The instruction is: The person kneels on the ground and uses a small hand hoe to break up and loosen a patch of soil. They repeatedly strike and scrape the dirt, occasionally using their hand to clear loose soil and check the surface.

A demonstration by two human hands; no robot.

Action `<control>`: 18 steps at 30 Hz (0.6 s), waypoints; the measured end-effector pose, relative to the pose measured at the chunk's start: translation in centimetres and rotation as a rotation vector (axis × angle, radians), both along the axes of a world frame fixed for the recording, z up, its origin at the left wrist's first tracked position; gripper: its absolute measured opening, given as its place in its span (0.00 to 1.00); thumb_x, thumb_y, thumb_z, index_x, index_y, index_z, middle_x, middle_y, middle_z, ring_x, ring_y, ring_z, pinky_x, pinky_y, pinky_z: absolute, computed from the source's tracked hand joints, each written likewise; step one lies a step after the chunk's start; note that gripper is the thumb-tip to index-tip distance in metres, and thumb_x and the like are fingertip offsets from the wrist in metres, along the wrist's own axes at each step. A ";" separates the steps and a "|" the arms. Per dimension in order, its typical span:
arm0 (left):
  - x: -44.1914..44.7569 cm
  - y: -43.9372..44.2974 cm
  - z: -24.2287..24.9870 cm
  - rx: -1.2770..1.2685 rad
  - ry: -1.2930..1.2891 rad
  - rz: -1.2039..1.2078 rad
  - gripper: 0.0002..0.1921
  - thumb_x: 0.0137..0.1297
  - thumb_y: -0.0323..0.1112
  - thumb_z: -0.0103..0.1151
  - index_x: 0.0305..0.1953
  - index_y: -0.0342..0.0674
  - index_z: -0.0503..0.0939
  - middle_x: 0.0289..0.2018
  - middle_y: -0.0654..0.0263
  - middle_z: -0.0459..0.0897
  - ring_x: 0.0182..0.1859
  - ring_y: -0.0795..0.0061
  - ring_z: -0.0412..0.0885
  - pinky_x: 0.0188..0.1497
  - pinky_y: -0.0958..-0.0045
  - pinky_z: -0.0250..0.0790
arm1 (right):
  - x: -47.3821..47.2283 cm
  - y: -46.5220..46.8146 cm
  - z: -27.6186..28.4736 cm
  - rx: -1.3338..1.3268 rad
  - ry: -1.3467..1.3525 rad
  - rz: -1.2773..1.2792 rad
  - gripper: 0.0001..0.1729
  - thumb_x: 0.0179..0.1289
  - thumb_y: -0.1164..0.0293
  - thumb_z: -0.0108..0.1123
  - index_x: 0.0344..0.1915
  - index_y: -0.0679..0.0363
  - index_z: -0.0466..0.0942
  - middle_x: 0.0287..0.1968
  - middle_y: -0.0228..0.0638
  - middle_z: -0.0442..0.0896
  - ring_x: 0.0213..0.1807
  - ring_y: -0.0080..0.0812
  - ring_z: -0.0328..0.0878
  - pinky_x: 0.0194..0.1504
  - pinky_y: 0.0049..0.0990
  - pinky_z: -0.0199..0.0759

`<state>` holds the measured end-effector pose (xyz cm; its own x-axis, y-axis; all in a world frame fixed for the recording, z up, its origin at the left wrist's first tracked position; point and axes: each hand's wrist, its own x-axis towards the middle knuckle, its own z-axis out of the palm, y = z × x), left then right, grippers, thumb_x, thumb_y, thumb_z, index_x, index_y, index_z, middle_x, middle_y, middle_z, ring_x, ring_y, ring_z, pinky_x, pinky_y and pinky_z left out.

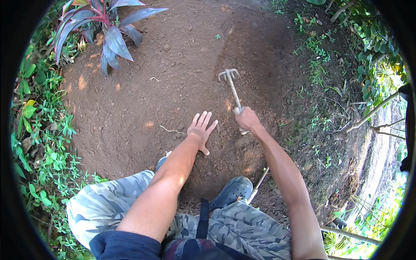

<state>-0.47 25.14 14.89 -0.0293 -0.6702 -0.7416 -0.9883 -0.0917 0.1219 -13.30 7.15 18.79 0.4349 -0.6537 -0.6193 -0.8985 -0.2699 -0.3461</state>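
Observation:
Bare brown soil [139, 97] with small clods spreads in front of me. My left hand [201, 130] is at the middle of the picture, palm down with its fingers spread, over or on the soil; it holds nothing. To its right, my right hand [247, 120] grips a pronged hand cultivator [232, 86] by the handle. The tool's head, with curved metal prongs, points away from me, just above or on the soil; contact cannot be told. A thin pale root [170, 130] lies left of my left hand.
A purple-leaved cordyline plant [113, 39] stands at the upper left. Green weeds [48, 159] line the left side. Near my clog [232, 191] lies a stick [259, 185]. Small weeds [317, 71] and a bare branch [370, 113] are on the right.

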 end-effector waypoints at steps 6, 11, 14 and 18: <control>-0.2 0.3 -0.2 -0.006 0.005 -0.020 0.78 0.39 0.76 0.74 0.82 0.50 0.32 0.81 0.43 0.26 0.83 0.43 0.24 0.81 0.41 0.21 | -0.7 -1.1 -0.2 0.205 -0.061 -0.027 0.29 0.76 0.56 0.50 0.40 0.77 0.81 0.26 0.51 0.84 0.28 0.43 0.87 0.34 0.41 0.83; 0.0 0.4 -0.3 -0.036 0.010 -0.023 0.78 0.39 0.77 0.73 0.82 0.49 0.32 0.81 0.43 0.26 0.83 0.43 0.24 0.81 0.41 0.20 | 0.6 0.5 2.0 0.131 -0.030 -0.115 0.29 0.73 0.56 0.55 0.44 0.77 0.82 0.35 0.59 0.87 0.38 0.50 0.90 0.44 0.45 0.84; 0.1 0.6 -0.3 -0.061 0.018 -0.012 0.78 0.39 0.76 0.73 0.82 0.49 0.33 0.81 0.43 0.27 0.83 0.44 0.24 0.81 0.42 0.19 | 1.6 0.9 3.0 0.061 0.001 -0.029 0.28 0.72 0.56 0.56 0.45 0.77 0.83 0.35 0.59 0.88 0.39 0.50 0.91 0.44 0.44 0.85; 0.1 0.6 0.0 -0.053 0.022 -0.009 0.77 0.40 0.76 0.73 0.82 0.50 0.32 0.82 0.44 0.27 0.83 0.45 0.25 0.81 0.43 0.19 | 1.7 1.0 3.5 0.074 0.023 -0.041 0.28 0.71 0.56 0.57 0.45 0.76 0.83 0.38 0.60 0.88 0.46 0.54 0.89 0.52 0.46 0.82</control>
<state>-0.33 25.73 14.88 -0.0511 -0.7081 -0.7043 -0.9862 -0.0755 0.1476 -11.64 8.12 22.34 0.3943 -0.6224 -0.6761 -0.9160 -0.2072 -0.3434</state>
